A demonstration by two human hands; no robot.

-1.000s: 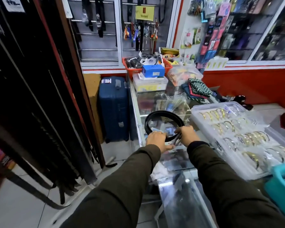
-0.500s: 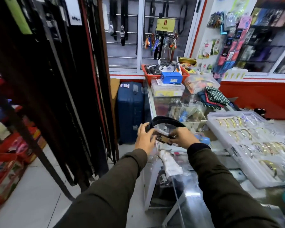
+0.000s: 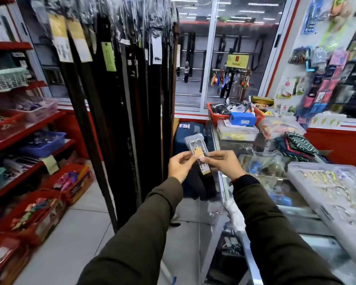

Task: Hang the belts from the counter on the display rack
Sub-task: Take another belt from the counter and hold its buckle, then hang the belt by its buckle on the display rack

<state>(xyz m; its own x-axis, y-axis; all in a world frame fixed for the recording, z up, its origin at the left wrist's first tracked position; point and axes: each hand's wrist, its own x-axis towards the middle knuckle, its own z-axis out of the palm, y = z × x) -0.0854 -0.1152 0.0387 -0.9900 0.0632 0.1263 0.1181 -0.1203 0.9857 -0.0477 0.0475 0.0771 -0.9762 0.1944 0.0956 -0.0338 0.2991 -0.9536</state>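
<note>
Display rack is standing at 11 o'clock; glass counter is lying at 2 o'clock. Suitcase is sitting between them. Shelves are standing at 9 o'clock.

A small accessories shop: tagged belts hang on a rack, red shelves hold baskets of goods, packaged items cover the wall, and a glass counter displays stock.

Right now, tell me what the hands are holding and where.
Both hands, left hand and right hand, pinch a black belt near its plastic-wrapped buckle end, at the yellow tag.
</note>
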